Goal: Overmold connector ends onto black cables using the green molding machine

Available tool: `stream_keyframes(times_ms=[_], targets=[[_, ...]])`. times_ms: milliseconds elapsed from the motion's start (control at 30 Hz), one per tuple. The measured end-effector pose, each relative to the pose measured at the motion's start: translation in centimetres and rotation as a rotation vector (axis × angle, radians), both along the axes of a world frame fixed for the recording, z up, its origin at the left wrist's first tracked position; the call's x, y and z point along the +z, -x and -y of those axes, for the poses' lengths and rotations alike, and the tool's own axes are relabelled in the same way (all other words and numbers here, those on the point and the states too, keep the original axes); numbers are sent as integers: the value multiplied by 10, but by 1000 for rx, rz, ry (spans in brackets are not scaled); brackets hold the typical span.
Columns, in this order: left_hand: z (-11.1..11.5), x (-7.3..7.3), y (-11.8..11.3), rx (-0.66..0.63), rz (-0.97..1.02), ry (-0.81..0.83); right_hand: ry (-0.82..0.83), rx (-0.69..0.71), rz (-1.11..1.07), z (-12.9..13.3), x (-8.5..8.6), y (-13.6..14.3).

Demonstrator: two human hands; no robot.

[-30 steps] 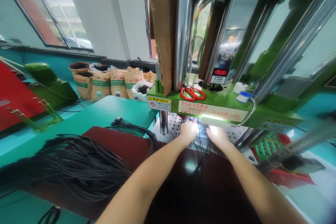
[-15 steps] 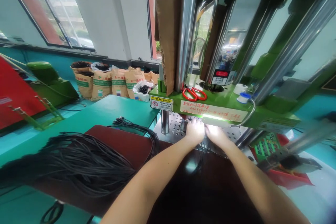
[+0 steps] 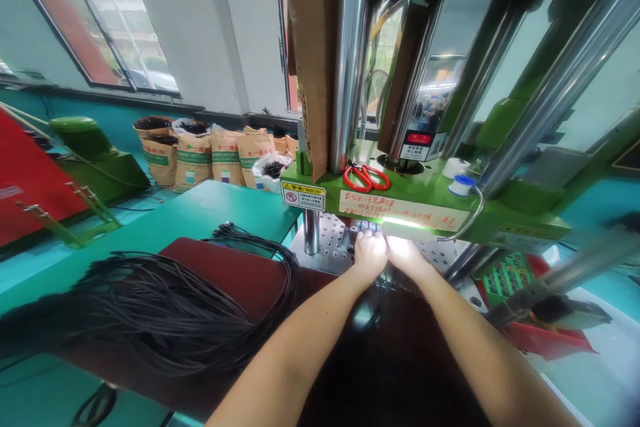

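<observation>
Under the lamp of a green press, my left hand [image 3: 371, 250] is closed, fingers bent down at the metal mould [image 3: 366, 225]. My right hand [image 3: 404, 256] sits close against it on the right, fingers curled inward and washed out by the light. Thin black cables [image 3: 384, 288] hang from between and below the two hands onto the dark tabletop. What the fingertips hold is hidden. A large bundle of black cables [image 3: 165, 313] lies on a brown board [image 3: 215, 273] to the left, with its connector ends [image 3: 233, 230] toward the press.
Red-handled scissors [image 3: 367, 178] and thread spools [image 3: 462, 185] rest on the press ledge [image 3: 310, 180]. Steel columns [image 3: 350, 60] rise on both sides. At right are a green parts tray [image 3: 505, 277] and a red bin [image 3: 545, 340]. Filled paper sacks [image 3: 225, 153] stand by the wall.
My right hand has shifted slightly left and closer to my left hand. More of the mould shows above the fingers. The view has moved a little.
</observation>
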State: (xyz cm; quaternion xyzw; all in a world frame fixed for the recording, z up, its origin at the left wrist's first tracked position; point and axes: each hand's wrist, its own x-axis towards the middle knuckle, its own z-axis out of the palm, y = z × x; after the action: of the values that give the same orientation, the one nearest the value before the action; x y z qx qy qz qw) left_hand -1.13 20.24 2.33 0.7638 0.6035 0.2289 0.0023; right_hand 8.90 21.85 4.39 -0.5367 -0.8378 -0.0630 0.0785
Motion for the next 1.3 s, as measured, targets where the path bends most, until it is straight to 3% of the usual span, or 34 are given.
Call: stream_keyframes(times_ms=[200,300,400,467,867,1167,1300], targets=[[-2,8,14,-37,-42,-77,-57,21,-8,-1,-7,-14],[-6,8,31,-190,-124,-145,-70,40,-13,1,-11,-24],[-13,5,46,-359,-183,-109,-42,80,-9,1,-15,-29],[-18,4,52,-405,-177,-76,-20,99,-2,0,-16,-29],[-31,-6,42,-314,-27,-7,48,46,3,-10,-16,-22],[-29,-3,75,-355,-28,126,38,0,-3,0,-14,-41],[-27,-6,73,-293,-28,97,38,-11,-9,-2,-18,-40]])
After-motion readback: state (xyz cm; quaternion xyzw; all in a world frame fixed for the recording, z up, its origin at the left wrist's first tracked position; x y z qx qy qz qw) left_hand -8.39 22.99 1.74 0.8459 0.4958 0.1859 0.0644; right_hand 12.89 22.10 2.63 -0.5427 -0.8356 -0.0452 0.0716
